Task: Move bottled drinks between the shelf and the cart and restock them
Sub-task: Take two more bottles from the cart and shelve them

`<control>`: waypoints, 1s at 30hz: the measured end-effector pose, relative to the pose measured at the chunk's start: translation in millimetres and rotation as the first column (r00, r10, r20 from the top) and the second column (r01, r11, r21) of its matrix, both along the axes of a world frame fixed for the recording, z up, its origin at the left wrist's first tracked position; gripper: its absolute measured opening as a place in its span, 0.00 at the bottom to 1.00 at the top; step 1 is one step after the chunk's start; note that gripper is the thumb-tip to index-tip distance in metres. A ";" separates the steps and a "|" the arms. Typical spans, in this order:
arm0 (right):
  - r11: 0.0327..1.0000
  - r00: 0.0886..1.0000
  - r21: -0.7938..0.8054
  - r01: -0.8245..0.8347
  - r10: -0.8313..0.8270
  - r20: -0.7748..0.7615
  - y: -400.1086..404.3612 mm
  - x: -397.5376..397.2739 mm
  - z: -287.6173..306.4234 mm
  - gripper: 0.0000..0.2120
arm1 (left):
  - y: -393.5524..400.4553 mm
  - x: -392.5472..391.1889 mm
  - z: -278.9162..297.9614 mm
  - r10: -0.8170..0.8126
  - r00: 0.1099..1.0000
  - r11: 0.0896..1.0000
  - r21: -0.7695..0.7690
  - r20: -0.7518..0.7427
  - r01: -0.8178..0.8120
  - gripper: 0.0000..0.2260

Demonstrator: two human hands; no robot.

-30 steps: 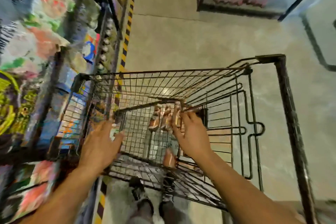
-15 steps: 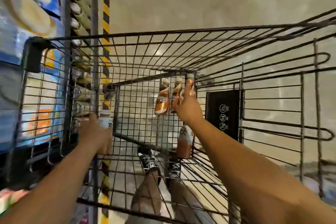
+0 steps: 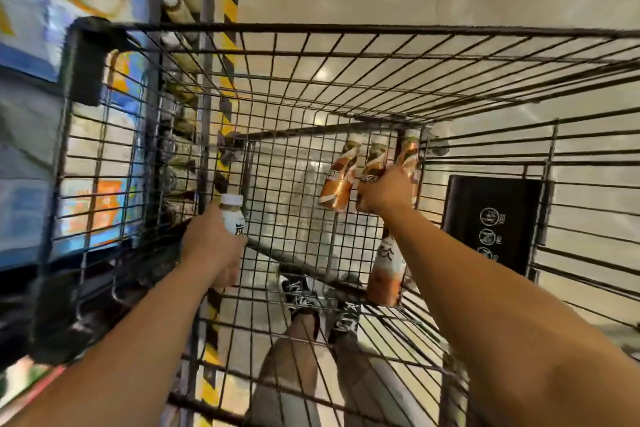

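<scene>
I see my left hand [image 3: 211, 246] holding a white bottle [image 3: 232, 215] and my right hand [image 3: 382, 192] holding brown bottles [image 3: 375, 163] inside the cart [image 3: 346, 31], with none on the left shelf [image 3: 180, 10] yet.

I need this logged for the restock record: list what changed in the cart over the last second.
The left hand, open and empty a second ago, now grips a white-capped bottle by the cart's left wall. The right hand went from touching the three brown bottles to gripping them. The view has dropped closer into the cart. The brown bottle standing low in the cart stayed put.
</scene>
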State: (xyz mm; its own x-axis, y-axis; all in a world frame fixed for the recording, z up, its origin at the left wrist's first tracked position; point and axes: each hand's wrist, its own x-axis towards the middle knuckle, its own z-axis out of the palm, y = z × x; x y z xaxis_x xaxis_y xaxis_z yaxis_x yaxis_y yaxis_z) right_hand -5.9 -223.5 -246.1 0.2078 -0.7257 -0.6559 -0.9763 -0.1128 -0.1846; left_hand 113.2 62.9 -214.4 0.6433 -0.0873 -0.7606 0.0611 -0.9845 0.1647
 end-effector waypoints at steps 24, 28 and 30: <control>0.956 0.467 -0.125 -0.266 0.241 0.851 48.8 -17.2 410.2 0.26 | -12.4 -74.8 405.0 0.620 0.713 0.568 -0.814 0.328 -0.120 0.30; 0.928 0.301 -0.183 -0.325 0.285 0.910 73.8 -22.0 504.5 0.27 | 19.4 -100.9 492.6 0.711 0.580 0.524 -0.850 0.397 -0.060 0.33; 0.911 0.198 -0.209 -0.357 0.292 0.936 88.4 -23.5 545.3 0.26 | 38.0 -117.7 536.0 0.736 0.503 0.537 -0.843 0.453 -0.025 0.31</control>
